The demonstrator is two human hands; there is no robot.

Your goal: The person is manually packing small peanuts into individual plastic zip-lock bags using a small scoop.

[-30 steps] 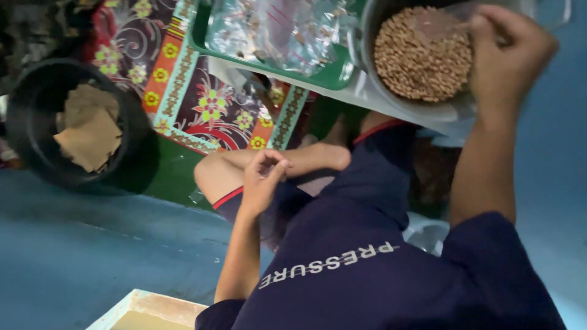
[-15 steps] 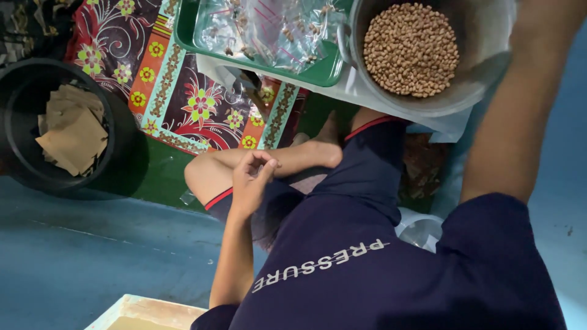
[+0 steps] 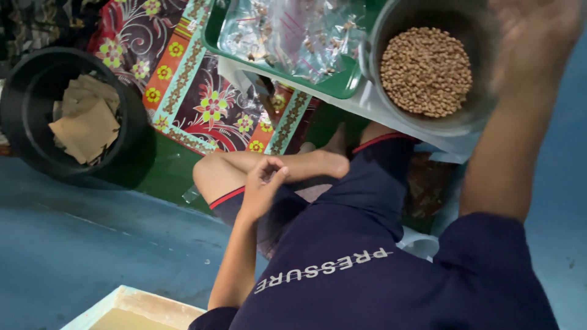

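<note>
Right hand (image 3: pixel 532 36) first: raised high over the far rim of the metal bowl (image 3: pixel 373 55), badly blurred, so no telling how far open it is or whether it has hold of anything. Just beneath it, the bowl's fill of small tan nuts (image 3: pixel 428 70) (peanuts, by the look), heaped level and within easy reach, probably why the bowl sits so close in front of the body.

Left hand (image 3: pixel 263 183) low, resting against the bent knee (image 3: pixel 211 174), fingers curled in with thumb pressed to fingertips in a pinch; anything between them too small to make out. Likely parked on the leg for steadiness.

Outward from there: a green tray (image 3: pixel 214 36) touching the bowl on its left, loaded with clear plastic bags (image 3: pixel 287 30), crumpled and holding small brownish bits. Tray and bowl both on a pale low table (image 3: pixel 367 104) above the crossed legs, with dark shorts and a dark shirt (image 3: pixel 367 275) in the foreground.

Underneath, a red-and-green flowered mat (image 3: pixel 202 104) spread on the floor. Well off to the left, a black bucket (image 3: pixel 18 122) with flat pieces of brown paper (image 3: pixel 85 119) inside, apart from the work, perhaps stock or scraps. Beyond the mat, bare blue-painted floor (image 3: pixel 79 244), scuffed. At the bottom edge, the corner of a cream-coloured tray (image 3: pixel 140 308). Seated floor-level work, dim indoor light.
</note>
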